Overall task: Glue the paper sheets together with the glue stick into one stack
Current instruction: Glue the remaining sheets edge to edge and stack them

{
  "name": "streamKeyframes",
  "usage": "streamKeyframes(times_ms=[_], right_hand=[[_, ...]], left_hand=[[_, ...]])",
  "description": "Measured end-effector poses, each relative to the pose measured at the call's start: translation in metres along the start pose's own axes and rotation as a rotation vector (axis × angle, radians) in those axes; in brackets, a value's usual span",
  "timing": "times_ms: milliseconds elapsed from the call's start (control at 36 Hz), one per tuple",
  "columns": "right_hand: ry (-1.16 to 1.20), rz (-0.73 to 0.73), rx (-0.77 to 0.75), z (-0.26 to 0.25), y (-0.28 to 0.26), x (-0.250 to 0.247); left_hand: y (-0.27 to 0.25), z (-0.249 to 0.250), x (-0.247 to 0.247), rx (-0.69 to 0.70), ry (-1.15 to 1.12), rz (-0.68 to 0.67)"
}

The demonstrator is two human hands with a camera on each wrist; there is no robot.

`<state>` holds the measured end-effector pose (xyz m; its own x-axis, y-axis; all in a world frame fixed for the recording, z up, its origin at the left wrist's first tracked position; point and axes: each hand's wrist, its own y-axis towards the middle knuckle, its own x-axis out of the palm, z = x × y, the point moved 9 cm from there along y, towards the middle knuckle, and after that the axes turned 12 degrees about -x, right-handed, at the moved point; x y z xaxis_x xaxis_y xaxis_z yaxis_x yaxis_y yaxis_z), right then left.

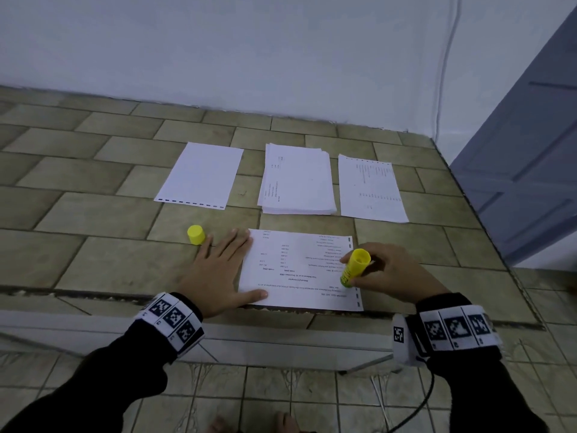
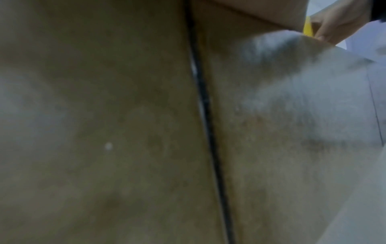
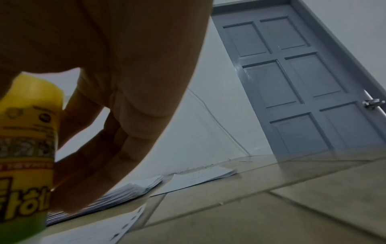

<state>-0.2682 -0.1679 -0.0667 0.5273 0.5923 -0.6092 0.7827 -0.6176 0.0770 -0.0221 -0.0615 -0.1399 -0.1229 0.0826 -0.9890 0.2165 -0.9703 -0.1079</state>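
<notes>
A: Where is the yellow cylindrical glue stick?

B: In the person's right hand. The fingers curl round its barrel, and it stands tilted with its lower end on the right margin of the printed white paper sheet nearest the person. Its upper end is open.

A: And the left hand?

B: Flat, fingers straight and spread. The thumb and the index finger press on the sheet's left edge; the rest lies on the tiles. The left wrist view shows little beyond blurred tile.

A: The glue stick's lid?

B: A small yellow plastic cap lies on its side just beside the left fingertips, off the paper.

A: What else is laid out?

B: Farther back, three lots in a row: a blank white sheet with a dashed edge on the left, a slightly fanned stack of white printed sheets in the middle, and a single printed sheet with punched holes on the right. They lie apart from one another.

A: The surface?

B: A raised platform of beige rectangular tiles against a pale wall, with a grey-blue panelled door to the right.
</notes>
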Motion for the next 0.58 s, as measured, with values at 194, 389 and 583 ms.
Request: streamKeyframes(times_ms=[194, 389, 583], right_hand=[[-0.136, 0.060, -0.009, 0.010, 0.038, -0.023], [-0.224, 0.171, 0.073, 0.023, 0.065, -0.035], [-0.326, 0.172, 0.120, 0.020, 0.058, -0.043]], left_hand=[[0.000, 0.000, 0.000, 0.008, -0.001, 0.012], [0.000, -0.002, 0.003, 0.006, -0.002, 0.017], [-0.001, 0.000, -0.001, 0.010, -0.040, 0.035]])
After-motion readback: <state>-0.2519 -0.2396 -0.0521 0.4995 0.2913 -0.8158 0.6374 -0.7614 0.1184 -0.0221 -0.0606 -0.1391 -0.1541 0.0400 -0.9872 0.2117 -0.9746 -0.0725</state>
